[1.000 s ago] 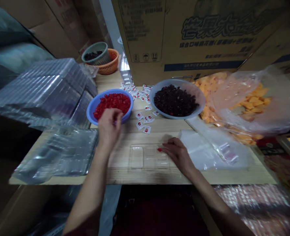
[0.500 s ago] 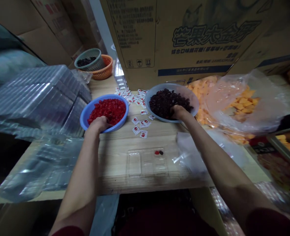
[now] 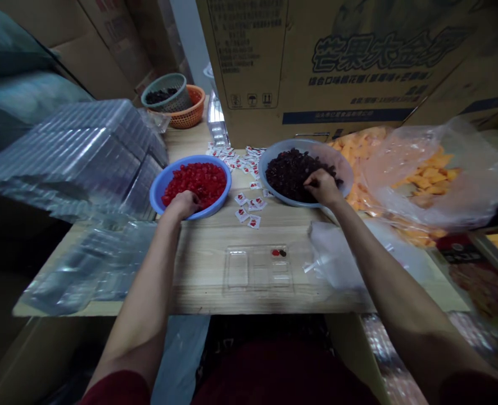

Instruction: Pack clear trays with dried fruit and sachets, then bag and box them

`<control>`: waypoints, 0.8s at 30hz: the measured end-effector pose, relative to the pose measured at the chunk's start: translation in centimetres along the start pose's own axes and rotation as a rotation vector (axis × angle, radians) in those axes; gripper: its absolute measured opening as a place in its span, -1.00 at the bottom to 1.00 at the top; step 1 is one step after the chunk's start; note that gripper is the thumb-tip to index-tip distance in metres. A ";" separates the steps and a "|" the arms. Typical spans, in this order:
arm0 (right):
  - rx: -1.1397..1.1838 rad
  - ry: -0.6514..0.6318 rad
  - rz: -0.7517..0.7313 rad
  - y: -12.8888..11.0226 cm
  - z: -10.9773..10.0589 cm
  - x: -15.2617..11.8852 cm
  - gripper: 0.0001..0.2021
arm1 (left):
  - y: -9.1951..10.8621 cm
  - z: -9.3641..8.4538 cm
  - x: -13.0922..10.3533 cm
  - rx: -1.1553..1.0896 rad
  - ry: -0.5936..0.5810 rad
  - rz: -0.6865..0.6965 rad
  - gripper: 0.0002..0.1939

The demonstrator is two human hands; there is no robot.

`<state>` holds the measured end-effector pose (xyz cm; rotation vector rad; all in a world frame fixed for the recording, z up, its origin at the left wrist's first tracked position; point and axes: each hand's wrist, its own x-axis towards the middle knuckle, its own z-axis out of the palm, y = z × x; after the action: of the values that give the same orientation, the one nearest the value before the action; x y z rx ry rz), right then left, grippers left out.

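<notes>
Your left hand (image 3: 184,205) has its fingertips down among red pieces (image 3: 200,179), so whether they are apart or pinched on one cannot be told. Your right hand (image 3: 322,185) is at some dark pieces (image 3: 286,171), thumb and forefinger close to each other; you cannot tell from here whether they hold anything.

The red pieces are heaped in a blue bowl (image 3: 215,210), your left hand over its near rim. The dark ones lie in a paler, translucent bowl (image 3: 347,169) to its right, beneath your right hand. In front of you, between your forearms, a clear compartment tray (image 3: 237,269) lies flat on the table (image 3: 202,298). Its far right compartment holds one red piece (image 3: 275,253) and one dark piece (image 3: 283,253), side by side; its large left compartment is bare.

Small printed sachets (image 3: 254,205) are scattered between the bowls. Beyond, a green basket (image 3: 180,101) of dark contents sits tilted in an orange basket (image 3: 195,115). On your right, a clear plastic bag (image 3: 394,160) contains orange-yellow chunks (image 3: 432,177).
</notes>
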<state>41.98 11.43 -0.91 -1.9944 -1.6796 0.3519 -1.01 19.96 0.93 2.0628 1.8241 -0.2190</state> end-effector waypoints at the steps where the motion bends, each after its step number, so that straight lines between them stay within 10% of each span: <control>1: 0.061 0.106 -0.048 -0.1 -0.2 -0.3 -0.91 | -0.2 0.2 0.0 -0.009 0.020 0.000 -0.79; 4: 0.313 0.317 -0.182 -1.4 -0.8 -3.3 -0.92 | -0.6 0.5 -0.4 -0.065 0.185 0.030 -0.77; 9: 0.591 0.016 -0.117 -6.0 0.2 -14.9 -0.83 | 2.4 1.5 -5.9 -0.328 0.664 0.238 -0.74; 13: 0.508 -0.091 -0.085 -7.6 3.7 -21.9 -0.88 | 8.2 5.9 -13.9 -0.351 0.323 0.727 -0.78; 18: 0.465 -0.077 -0.113 -6.8 5.7 -23.5 -0.86 | 12.8 11.7 -18.0 -0.082 0.146 0.835 -0.83; 24: 0.513 -0.014 -0.121 -6.4 2.6 -23.1 -0.85 | 9.3 7.2 -16.2 -0.341 0.335 0.680 -0.79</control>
<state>30.63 -9.77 -2.49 -1.5102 -1.5174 0.6761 6.63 1.48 1.76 2.4041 1.0956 0.6042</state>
